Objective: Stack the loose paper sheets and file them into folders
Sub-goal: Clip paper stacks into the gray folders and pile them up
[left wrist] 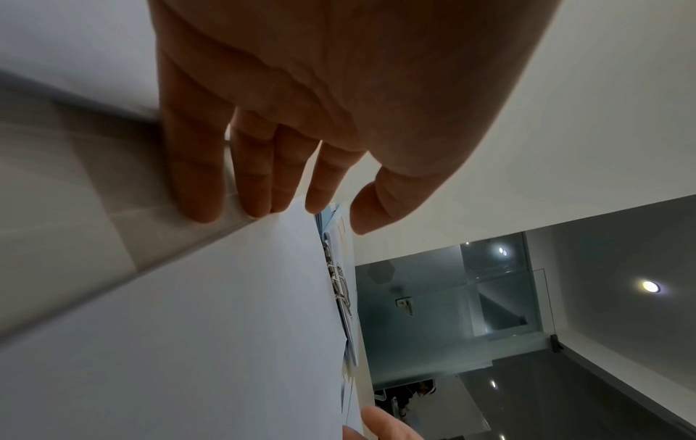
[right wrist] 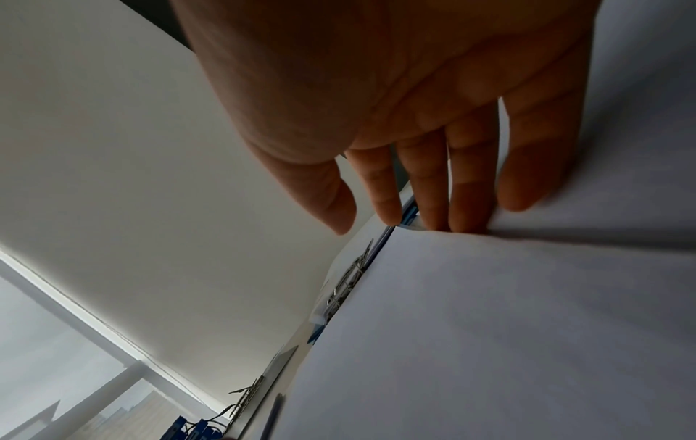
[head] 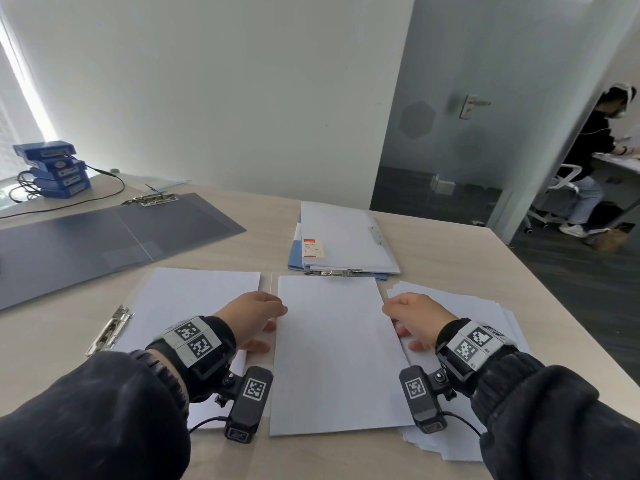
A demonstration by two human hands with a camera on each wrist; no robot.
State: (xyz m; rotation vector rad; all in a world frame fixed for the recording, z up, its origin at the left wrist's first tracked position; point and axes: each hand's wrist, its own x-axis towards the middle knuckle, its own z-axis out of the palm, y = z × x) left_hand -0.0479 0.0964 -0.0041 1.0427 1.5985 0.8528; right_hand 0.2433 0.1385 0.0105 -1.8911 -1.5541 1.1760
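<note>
I am squaring the thin, floppy paper stack (head: pixel 337 355) between my flat left hand (head: pixel 251 318) and right hand (head: pixel 414 318), pressing its side edges.

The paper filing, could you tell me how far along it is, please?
Done: one folder at the back holds clipped sheets. In hand: left hand and right hand square a stack by its side edges. Left: the loose pile and the open dark folder.

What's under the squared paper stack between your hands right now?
The squared stack lies on the clear open folder, its right edge overlapping the loose sheets. Left hand and right hand flank it. Anything beneath its middle is covered.
</note>
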